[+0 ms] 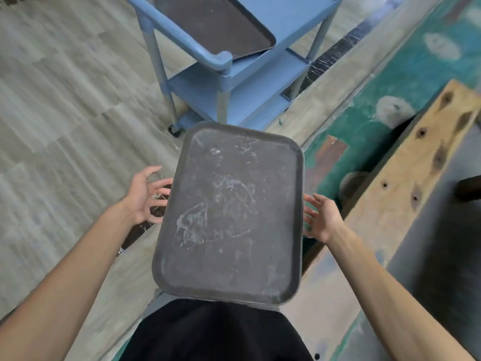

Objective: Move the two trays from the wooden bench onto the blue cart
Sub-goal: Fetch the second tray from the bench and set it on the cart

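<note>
Tray [229,212] sits between left hand [145,196] and right hand [322,220]; each grip wide, splayed at its side rims.

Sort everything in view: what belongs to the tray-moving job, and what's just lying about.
Job: carried tray, borne between left hand and right hand; second tray on the top shelf of the blue cart; wooden bench.
Lying about: green painted floor; round object beside the bench, too blurred to identify.
</note>
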The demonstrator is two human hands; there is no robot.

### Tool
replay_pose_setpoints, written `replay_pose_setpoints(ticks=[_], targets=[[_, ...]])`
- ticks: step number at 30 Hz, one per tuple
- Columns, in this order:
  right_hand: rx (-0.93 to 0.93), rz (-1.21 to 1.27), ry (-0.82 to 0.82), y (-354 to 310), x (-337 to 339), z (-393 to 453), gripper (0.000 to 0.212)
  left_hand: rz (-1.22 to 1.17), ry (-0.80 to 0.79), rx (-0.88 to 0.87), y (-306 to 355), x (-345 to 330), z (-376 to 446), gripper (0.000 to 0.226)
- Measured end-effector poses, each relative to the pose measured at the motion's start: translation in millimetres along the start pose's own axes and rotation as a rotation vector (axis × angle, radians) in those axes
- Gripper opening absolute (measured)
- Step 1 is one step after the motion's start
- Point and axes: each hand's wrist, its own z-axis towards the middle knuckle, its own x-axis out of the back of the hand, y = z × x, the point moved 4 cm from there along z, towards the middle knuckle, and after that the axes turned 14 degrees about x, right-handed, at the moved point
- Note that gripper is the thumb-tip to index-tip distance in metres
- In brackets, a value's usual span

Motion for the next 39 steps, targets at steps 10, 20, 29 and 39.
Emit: replay_pose_setpoints(ticks=[10, 20, 29, 39], targets=[[0.083, 0.049, 0.127, -128, 66, 80, 0.027, 0.192, -0.117, -0.09, 144, -146, 26, 0.062], [0.103, 0.033, 0.164, -264, 82, 217, 0.025, 0.266, -0.115, -0.148, 304, -258, 87, 0.065], [0.157, -0.022, 0.091, -410, 49, 312, 0.023, 0.19, -0.093, -0.195, 437, -310, 108, 0.065], [0.251, -0.1, -0.021, -544, -22, 408, 0.019, 0.076, -0.085, -0.269, 564, -318, 106, 0.064]])
